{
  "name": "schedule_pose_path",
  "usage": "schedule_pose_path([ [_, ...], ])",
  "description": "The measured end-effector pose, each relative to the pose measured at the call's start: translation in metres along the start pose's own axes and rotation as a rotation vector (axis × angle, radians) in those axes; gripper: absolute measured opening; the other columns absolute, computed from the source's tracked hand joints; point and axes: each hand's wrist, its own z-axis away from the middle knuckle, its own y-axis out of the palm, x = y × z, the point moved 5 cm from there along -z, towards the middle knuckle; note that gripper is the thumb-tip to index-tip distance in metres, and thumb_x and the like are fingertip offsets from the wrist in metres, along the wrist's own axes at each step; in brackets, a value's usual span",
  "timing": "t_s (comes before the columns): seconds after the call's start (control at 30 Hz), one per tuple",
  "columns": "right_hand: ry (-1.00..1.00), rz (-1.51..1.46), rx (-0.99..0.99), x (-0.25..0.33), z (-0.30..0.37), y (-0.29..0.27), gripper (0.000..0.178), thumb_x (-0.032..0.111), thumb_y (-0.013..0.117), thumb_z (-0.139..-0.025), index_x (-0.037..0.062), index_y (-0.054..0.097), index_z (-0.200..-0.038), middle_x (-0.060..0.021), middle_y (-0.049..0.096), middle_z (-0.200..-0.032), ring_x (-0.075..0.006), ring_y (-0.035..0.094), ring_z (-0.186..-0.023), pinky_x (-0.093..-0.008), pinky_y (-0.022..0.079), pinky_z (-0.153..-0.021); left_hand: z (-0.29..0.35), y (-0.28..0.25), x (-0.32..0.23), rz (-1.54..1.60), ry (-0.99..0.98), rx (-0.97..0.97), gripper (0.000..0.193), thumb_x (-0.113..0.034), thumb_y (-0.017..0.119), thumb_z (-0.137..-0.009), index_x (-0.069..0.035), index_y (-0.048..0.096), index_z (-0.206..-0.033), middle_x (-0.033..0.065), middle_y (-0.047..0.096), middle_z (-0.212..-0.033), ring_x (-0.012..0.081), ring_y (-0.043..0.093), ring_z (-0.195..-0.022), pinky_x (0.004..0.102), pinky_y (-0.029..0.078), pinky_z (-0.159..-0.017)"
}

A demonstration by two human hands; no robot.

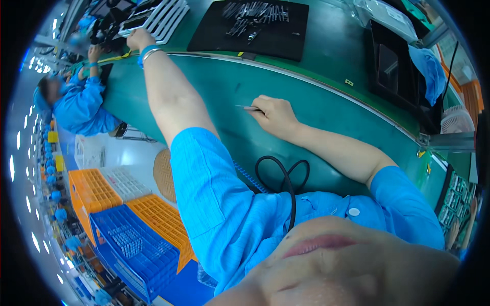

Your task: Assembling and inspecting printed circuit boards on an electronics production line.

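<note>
My left arm stretches across the green bench (219,81) to the far left. At its end my left hand (141,40) is closed beside a white slotted tray (166,23); its fingertips are partly hidden, so what it grips cannot be made out. A blue band with a shiny strip (149,52) circles that wrist. Over the middle of the bench, my right hand (277,116) pinches a thin metal tool that looks like tweezers (249,107), its tip pointing left. Beyond the hands, a black mat (250,43) carries many small metallic parts (255,13).
A raised metal edge (286,69) crosses the bench. At right stand a black tray (393,76) with a dark flat panel and a blue cloth (427,71). A black cable (286,176) loops near my body. Crates (138,250) and a co-worker (84,107) are at left.
</note>
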Motion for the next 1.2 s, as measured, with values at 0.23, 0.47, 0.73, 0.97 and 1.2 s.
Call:
schedule_pose_path([
  [0.23, 0.047, 0.065, 0.019, -0.024, -0.003, -0.009, 0.011, 0.018, 0.066, -0.087, 0.0070, 0.065, -0.087, -0.0089, 0.063, -0.083, -0.0309, 0.063, -0.070, -0.0409, 0.048, -0.057, 0.048, 0.048, 0.031, -0.268, -0.059, -0.026, 0.035, -0.020, 0.080, -0.077, 0.009, 0.063, -0.089, 0.0166, 0.071, -0.084, 0.0266, 0.070, -0.072, 0.0377, 0.057, -0.064],
  [0.47, 0.032, 0.102, 0.056, -0.015, -0.001, -0.005, 0.010, 0.016, 0.068, -0.086, 0.0060, 0.065, -0.087, -0.0088, 0.063, -0.082, -0.0298, 0.063, -0.069, -0.0401, 0.048, -0.057, 0.043, 0.038, 0.006, 0.001, -0.195, 0.187, 0.020, -0.012, 0.076, -0.078, 0.002, 0.062, -0.077, 0.0080, 0.065, -0.072, 0.0140, 0.059, -0.055, 0.0224, 0.042, -0.047],
  [0.73, 0.042, 0.125, 0.055, -0.022, -0.001, -0.006, 0.010, 0.017, 0.067, -0.086, 0.0070, 0.065, -0.086, -0.0084, 0.064, -0.083, -0.0296, 0.064, -0.069, -0.0404, 0.048, -0.057, 0.074, 0.067, 0.009, 0.086, -0.375, 0.603, 0.017, -0.012, 0.070, -0.080, -0.004, 0.056, -0.076, 0.0047, 0.057, -0.065, 0.0085, 0.044, -0.049, 0.0215, 0.027, -0.041],
  [0.97, 0.017, 0.088, 0.047, -0.019, -0.001, -0.003, 0.012, 0.019, 0.066, -0.087, 0.0065, 0.065, -0.085, -0.0086, 0.064, -0.082, -0.0305, 0.064, -0.070, -0.0414, 0.048, -0.058, 0.096, 0.053, -0.013, 0.084, -0.358, 0.618, 0.018, -0.016, 0.070, -0.082, -0.003, 0.057, -0.079, 0.0051, 0.058, -0.066, 0.0100, 0.047, -0.049, 0.0197, 0.033, -0.043],
  [1.2, 0.017, 0.043, -0.059, -0.018, 0.000, -0.007, 0.019, 0.022, 0.063, -0.091, 0.0051, 0.064, -0.081, -0.0106, 0.063, -0.079, -0.0327, 0.063, -0.068, -0.0447, 0.048, -0.058, 0.182, 0.043, -0.049, 0.083, -0.474, 0.834, 0.028, -0.020, 0.063, -0.088, -0.017, 0.045, -0.067, -0.0037, 0.047, -0.057, 0.0090, 0.039, -0.049, 0.0231, 0.020, -0.041],
])
